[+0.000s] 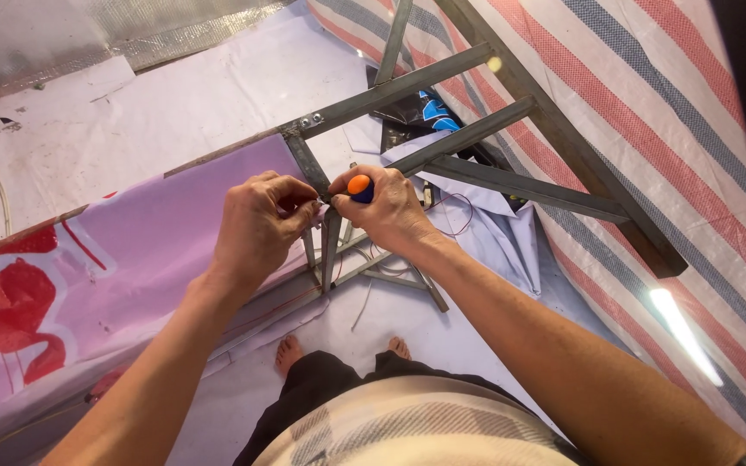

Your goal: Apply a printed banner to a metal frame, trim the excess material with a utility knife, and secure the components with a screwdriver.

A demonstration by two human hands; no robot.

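- At the middle of the head view, both hands meet on a grey metal frame made of angle bars, at the spot where a short upright bar drops from a bolted joint.
- Left hand: its grip is pressed together, fingertips pinching something small against the bar; the thing itself is too small to tell.
- Right hand: its grip is wrapped tight round a screwdriver, of which only the orange cap and a bit of dark blue handle show above the fist. The shaft and tip are hidden behind the fingers.
- The two hands sit just beside each other, thumbs nearly touching, with the upright bar between them.
- Two bolts show on the joint plate just far of the left hand.
- On the left, a pink banner with red shapes hangs along the frame's left bar and runs toward the near left corner.
- On the right, a tarp striped red, white and blue lies under the frame's far bars.
- A thin red wire loops just right of the right hand, over a white sheet that covers the floor.
- Near the bottom, the person's bare feet stand on the sheet below the frame, and a striped shirt fills the near edge.
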